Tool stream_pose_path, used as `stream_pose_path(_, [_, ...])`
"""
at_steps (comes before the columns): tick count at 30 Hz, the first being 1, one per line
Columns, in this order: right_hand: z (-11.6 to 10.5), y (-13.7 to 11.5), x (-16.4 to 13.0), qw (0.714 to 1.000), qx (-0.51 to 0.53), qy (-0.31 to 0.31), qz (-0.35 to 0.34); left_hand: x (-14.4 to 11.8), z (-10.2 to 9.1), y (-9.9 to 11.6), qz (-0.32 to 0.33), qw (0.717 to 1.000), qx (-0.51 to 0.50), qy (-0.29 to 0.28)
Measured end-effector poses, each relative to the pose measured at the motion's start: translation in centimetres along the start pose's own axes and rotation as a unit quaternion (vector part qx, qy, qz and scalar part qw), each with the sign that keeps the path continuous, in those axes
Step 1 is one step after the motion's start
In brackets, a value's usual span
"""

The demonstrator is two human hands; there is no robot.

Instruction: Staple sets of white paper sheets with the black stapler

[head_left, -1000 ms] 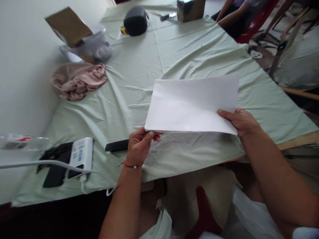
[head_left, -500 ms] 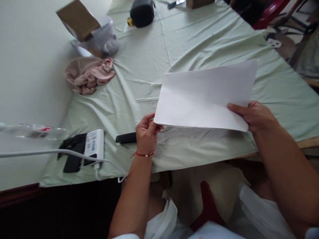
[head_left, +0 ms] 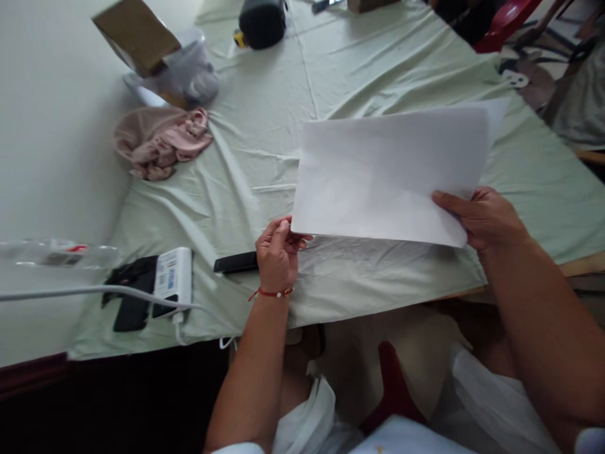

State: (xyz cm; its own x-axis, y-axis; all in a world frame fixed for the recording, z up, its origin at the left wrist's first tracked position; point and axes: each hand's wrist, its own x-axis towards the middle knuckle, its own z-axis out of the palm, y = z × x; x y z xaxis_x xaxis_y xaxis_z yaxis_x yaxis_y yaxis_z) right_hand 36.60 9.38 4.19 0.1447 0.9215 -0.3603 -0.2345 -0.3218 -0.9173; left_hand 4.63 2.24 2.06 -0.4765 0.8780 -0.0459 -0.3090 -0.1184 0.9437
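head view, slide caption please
Right hand grips white paper sheets, left hand at their corner, over a pale green tablecloth.

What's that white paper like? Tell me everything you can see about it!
The white paper is a rectangle, plain on the side that shows, and looks smooth and thin. There is more than one: another sheet peeks out past the far right corner. It is held over the pale green tablecloth, bending gently. The right hand holds it near its close right corner, thumb on top. The left hand is at the close left corner, but its grip is hard to tell.
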Motion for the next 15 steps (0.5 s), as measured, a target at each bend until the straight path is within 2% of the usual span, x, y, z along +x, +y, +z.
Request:
stream_pose_path(3, [0.0, 0.0, 0.0, 1.0, 0.007, -0.007, -0.008, 0.0, -0.3, -0.4, 0.014, 0.999, 0.033, 0.011])
stream_pose_path(7, [-0.1, 0.1, 0.1, 1.0, -0.006, -0.023, 0.008, 0.3, -0.7, -1.2, 0.079, 0.993, 0.086, 0.034])
stream_pose_path(9, [-0.2, 0.1, 0.0, 0.999, -0.008, -0.035, 0.006, 0.3, -0.9, -1.4, 0.099, 0.99, 0.099, 0.025])
stream_pose_path(12, [-0.1, 0.1, -0.2, 0.999, -0.01, -0.049, 0.005, 0.1, -1.2, -1.3, 0.107, 0.988, 0.112, 0.001])
stream_pose_path(15, [0.2, -0.1, -0.4, 0.999, -0.035, -0.031, 0.017, -0.1, -1.4, -1.2, 0.096, 0.988, 0.12, -0.001])
